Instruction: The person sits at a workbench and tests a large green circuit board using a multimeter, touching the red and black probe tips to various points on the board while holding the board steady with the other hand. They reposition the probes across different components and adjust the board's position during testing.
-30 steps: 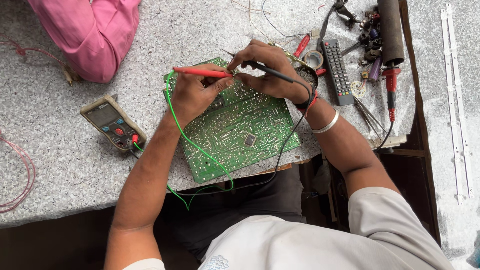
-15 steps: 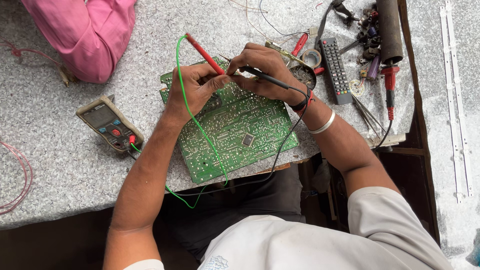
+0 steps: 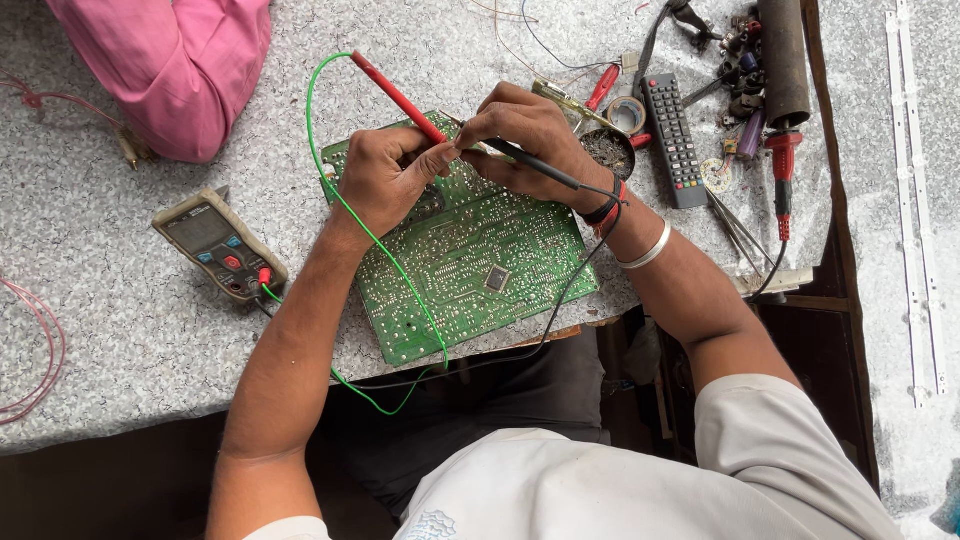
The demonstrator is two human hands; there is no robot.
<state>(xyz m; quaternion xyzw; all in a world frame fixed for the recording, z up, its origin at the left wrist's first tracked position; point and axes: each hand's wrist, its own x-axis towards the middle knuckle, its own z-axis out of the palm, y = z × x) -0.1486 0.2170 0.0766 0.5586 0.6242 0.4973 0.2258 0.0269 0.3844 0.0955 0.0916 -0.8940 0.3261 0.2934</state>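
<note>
A green circuit board [image 3: 470,260] lies solder side up on the speckled grey table [image 3: 120,330]. My left hand [image 3: 385,180] grips a red test probe [image 3: 395,95] whose tip meets the board's upper edge; its green lead loops up and back down to a grey multimeter [image 3: 218,243] at the left. My right hand [image 3: 525,135] grips a black test probe [image 3: 535,165], its tip close to the red one. The black lead runs along my right wrist and under the board's near edge.
A black remote control [image 3: 673,138], a tape roll [image 3: 627,113], a round tin [image 3: 607,152], red-handled tools [image 3: 782,180] and a dark cylinder [image 3: 785,60] crowd the upper right. Another person's pink sleeve [image 3: 180,70] rests at the upper left. Thin red wires [image 3: 45,350] curl at the left edge.
The red probe has swung from lying flat to pointing up and left, its green lead now arching high. My two hands have drawn together at the board's upper edge.
</note>
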